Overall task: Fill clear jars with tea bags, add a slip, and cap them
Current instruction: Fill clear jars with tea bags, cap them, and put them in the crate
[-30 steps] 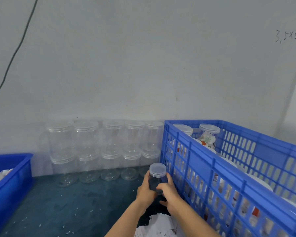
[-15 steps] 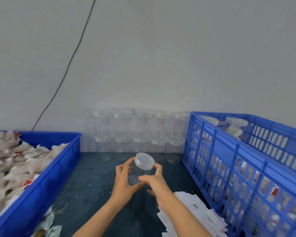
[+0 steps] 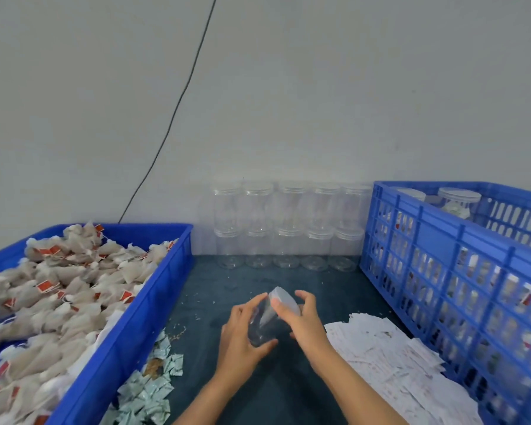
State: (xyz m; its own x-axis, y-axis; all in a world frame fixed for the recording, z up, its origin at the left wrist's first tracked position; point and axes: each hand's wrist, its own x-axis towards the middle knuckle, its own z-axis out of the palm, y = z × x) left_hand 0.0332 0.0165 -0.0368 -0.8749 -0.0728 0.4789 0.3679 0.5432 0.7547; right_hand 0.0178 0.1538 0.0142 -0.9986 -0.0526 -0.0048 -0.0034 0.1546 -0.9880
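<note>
**Clear jar held at its lid above the dark tabletop**

The left hand (image 3: 239,332) cups the tilted clear plastic jar (image 3: 262,325); the right hand (image 3: 304,322) curls round its translucent screw lid (image 3: 284,300). A blue tray of white tea bags (image 3: 154,305) lies left, white paper slips (image 3: 390,360) and a blue slatted crate (image 3: 460,240) right, stacked empty jars (image 3: 288,225) against the wall

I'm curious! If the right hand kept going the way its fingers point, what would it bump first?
The right hand already touches the lid of the clear jar. Past that, probably the left hand, though depth is unclear.
</note>
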